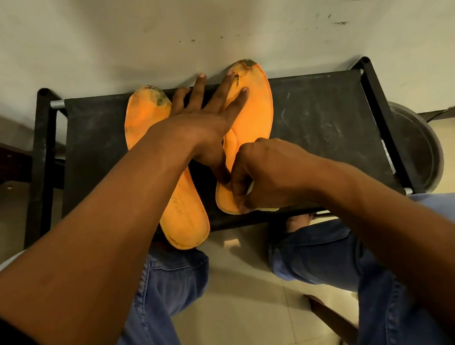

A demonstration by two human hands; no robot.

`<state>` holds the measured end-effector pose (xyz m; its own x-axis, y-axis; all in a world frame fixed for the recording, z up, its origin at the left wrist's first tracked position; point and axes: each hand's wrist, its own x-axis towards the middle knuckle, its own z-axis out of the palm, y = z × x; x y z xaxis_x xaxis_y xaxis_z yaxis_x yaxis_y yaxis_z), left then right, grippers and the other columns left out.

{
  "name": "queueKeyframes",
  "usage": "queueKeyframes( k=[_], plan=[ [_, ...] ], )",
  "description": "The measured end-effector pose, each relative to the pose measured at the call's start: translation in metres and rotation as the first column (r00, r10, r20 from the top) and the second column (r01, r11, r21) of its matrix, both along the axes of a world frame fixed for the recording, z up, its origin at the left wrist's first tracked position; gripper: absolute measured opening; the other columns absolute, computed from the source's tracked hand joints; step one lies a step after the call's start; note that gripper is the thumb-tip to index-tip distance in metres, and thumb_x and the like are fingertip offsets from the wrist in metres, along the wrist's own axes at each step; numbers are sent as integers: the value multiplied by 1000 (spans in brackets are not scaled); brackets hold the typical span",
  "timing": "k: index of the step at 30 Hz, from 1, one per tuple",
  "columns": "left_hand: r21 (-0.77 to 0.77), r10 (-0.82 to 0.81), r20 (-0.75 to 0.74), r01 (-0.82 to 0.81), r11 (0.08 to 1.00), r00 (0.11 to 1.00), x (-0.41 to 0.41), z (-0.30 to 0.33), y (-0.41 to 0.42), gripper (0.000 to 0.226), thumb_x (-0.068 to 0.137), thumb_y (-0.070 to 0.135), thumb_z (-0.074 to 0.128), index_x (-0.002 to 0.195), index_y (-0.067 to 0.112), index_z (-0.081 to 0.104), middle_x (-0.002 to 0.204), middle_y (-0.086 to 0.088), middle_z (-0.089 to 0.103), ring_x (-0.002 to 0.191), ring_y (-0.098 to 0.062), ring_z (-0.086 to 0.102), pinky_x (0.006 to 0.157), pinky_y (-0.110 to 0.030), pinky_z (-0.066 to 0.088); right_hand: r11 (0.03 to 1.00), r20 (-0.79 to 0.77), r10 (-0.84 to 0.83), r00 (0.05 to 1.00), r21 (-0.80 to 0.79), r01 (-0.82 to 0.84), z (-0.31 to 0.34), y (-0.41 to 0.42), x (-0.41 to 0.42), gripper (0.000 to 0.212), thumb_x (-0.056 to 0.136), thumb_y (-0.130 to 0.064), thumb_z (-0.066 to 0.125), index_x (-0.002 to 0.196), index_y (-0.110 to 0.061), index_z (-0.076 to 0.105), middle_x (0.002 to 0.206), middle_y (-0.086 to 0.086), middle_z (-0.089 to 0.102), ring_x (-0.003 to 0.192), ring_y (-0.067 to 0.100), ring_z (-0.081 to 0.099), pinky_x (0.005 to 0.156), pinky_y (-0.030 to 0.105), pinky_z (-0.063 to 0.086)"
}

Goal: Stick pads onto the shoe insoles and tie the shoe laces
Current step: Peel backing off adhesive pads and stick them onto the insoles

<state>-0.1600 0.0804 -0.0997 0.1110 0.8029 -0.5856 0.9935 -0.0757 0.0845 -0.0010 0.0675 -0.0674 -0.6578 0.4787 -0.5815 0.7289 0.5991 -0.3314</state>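
two orange insoles lie side by side on a small black fabric-topped stand, the desk here, with toes toward the far wall and heels toward the person. the right insole is the one being worked on. its toe shows dark wear, and its heel end lies under the right hand. the left insole runs beneath the left forearm, and its heel hangs a little past the near edge of the desk.

the left hand reaches across with fingers straight and spread. two fingertips press on the forepart of the right insole while the rest lie on the fabric between the two insoles. it grips nothing. this looks like a hold-down, pinning the insole flat so it cannot slide while the heel is handled.

the right hand is curled over the heel of that insole, fingers and thumb pinched together at its near left edge. whether they hold a pad, a backing strip or the rim of the insole itself cannot be told, as the knuckles hide it. no pad is plainly visible, and no shoes or laces are in sight.

beyond the desk are a scuffed pale wall, a round dark object at the right and the person's jeans below.
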Motion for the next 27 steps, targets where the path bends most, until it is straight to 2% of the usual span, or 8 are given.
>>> queueKeyframes(
  k=[3,6,11,15,19,23,25,27],
  plan=[
    [0,-3,1,3,1000,1000,0,0,0,160,53,73,86,150,39,-37,154,5,-50,145,-36,-39,122,-58,-14,1000,31,-18,999,-5,18,1,1,1,16,76,-38,81,91,-35,75,106,-9,69,99,18,61,83,39,57],
    [-7,-4,6,4,1000,1000,0,1,0,163,48,78,84,149,39,-38,153,5,-51,145,-36,-41,121,-58,-16,999,72,-23,997,48,20,2,2,2,18,82,-41,74,98,-32,72,104,-3,68,96,22,63,80,40,58],
    [-10,-3,25,3,1000,1000,0,1,-1,165,45,80,84,149,40,-38,153,6,-51,144,-36,-42,121,-58,-17,957,105,-43,994,290,10,0,9,6,26,87,-37,71,109,-25,66,100,2,65,85,23,62,74,40,58],
    [-6,0,40,1,1000,999,-1,0,-1,163,47,78,85,149,41,-37,154,6,-49,144,-35,-41,121,-58,-16,913,71,-153,986,393,113,-3,21,9,26,86,-36,73,106,-23,65,98,3,65,84,24,63,70,36,55],
    [-2,-2,45,2,1000,999,-1,0,-1,163,46,78,84,149,41,-37,155,6,-49,144,-34,-42,121,-59,-14,953,80,-184,980,258,158,-3,30,9,29,84,-37,76,107,-23,66,102,2,67,90,23,64,78,41,60],
    [-5,-6,33,6,1000,999,-1,-1,0,165,44,81,83,149,41,-37,155,6,-49,145,-35,-41,121,-59,-14,997,134,-66,989,35,62,-1,18,4,34,79,-41,80,108,-28,69,106,-1,67,94,21,63,82,41,59],
    [-9,-2,29,2,1000,1000,-1,-1,0,166,43,81,84,149,40,-37,155,6,-49,145,-35,-41,121,-59,-15,997,140,-40,989,73,30,-2,13,3,33,80,-41,79,108,-28,69,106,-1,66,93,21,63,79,40,59],
    [-10,2,31,-2,1000,1000,0,-1,0,165,44,80,84,149,41,-37,154,6,-49,144,-35,-41,121,-59,-15,979,127,-62,990,201,36,-3,13,3,33,83,-41,76,111,-27,66,105,1,65,93,23,63,75,37,57]
  ],
)
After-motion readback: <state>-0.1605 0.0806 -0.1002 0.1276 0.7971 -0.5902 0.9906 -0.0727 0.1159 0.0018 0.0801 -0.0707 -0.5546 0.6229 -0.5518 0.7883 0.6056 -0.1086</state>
